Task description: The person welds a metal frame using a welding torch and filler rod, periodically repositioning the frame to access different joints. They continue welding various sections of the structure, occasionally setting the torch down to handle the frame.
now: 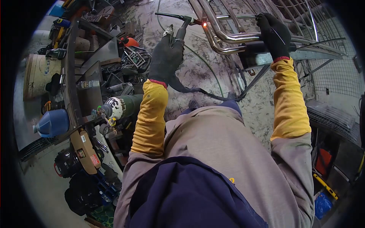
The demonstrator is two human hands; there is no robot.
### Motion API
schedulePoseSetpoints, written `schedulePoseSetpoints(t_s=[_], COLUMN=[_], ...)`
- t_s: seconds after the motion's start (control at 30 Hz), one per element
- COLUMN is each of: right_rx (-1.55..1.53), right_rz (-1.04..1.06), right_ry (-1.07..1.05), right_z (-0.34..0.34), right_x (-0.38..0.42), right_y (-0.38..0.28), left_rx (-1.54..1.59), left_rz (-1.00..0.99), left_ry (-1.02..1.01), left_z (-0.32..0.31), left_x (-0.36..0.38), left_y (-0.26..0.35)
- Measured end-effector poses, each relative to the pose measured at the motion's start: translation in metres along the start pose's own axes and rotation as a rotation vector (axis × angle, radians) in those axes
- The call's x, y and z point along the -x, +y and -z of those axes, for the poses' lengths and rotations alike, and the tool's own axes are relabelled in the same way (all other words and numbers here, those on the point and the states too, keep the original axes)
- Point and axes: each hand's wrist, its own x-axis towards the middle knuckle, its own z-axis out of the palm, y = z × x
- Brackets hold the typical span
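My left hand (163, 57), in a dark glove with a yellow cuff, is closed around the handle of a TIG torch (185, 27). The torch's nozzle points right, close to a glowing orange spot (205, 24) on a bent, shiny metal tube frame (224, 37). A dark cable sleeve (190, 90) trails from below that hand. My right hand (274, 36), gloved the same way, is closed at the frame's right part, with a thin metal rod (278, 36) showing across its fingers. Part of the tubing behind this hand is hidden.
On the left, metal offcuts (135, 59) lie beside a gas cylinder (118, 107) and a steel bench frame (72, 76). A blue jug (53, 123) stands further left. A green hose (205, 62) crosses the stained floor. Wire mesh (334, 72) and a yellow level (326, 186) are at right.
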Motion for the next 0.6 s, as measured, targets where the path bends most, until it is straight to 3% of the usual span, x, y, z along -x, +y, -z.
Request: schedulePoseSetpoints(t_s=[0.2,0.6], right_rx=[0.014,-0.046], right_rz=[-0.022,-0.059], right_ry=[0.035,-0.019], right_z=[-0.006,0.001], right_x=[-0.002,0.001], right_y=[0.008,-0.008], left_rx=[0.057,0.084], left_rz=[0.124,0.033], left_ry=[-0.048,-0.045], left_z=[0.003,-0.001], left_x=[0.004,0.003], left_y=[0.010,0.001])
